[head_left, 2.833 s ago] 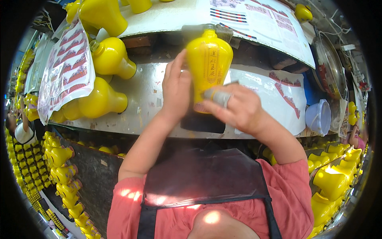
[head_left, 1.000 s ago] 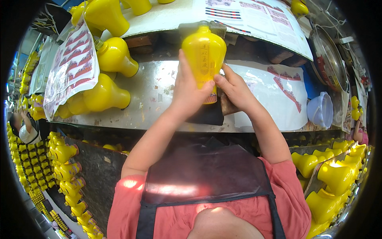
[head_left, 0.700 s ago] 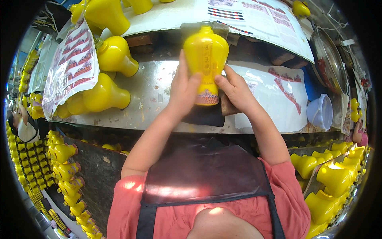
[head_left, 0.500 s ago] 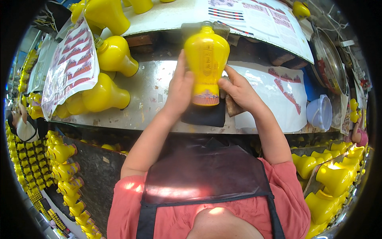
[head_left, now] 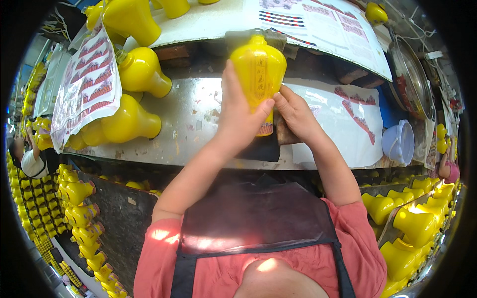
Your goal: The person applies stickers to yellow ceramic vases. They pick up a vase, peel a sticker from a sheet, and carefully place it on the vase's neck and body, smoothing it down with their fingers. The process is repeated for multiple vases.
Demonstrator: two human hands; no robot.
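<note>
A glossy yellow bottle [head_left: 258,64] with a narrow neck and a printed panel lies on dark supports on the workbench, its neck pointing away from me. My left hand [head_left: 241,109] wraps its left side, the thumb reaching across the lower front. On the right, my right hand [head_left: 295,111] grips the bottle's side with thumb and bent fingers close to the left thumb. A dark pad [head_left: 263,151] shows below the bottle's base, where a patterned band is partly covered by my left hand.
More yellow bottles [head_left: 144,72] lie at the left beside a hanging decal sheet [head_left: 92,82]. A backing sheet with red decals [head_left: 338,119] and a small pale bucket [head_left: 398,141] are at the right. Rows of bottles [head_left: 415,223] flank me. Other people [head_left: 35,161] are at the far sides.
My left hand has shifted right across the bottle's lower front, its thumb now near the right thumb. The bottle has turned slightly, bringing its printed panel round. Both hands still hold it.
</note>
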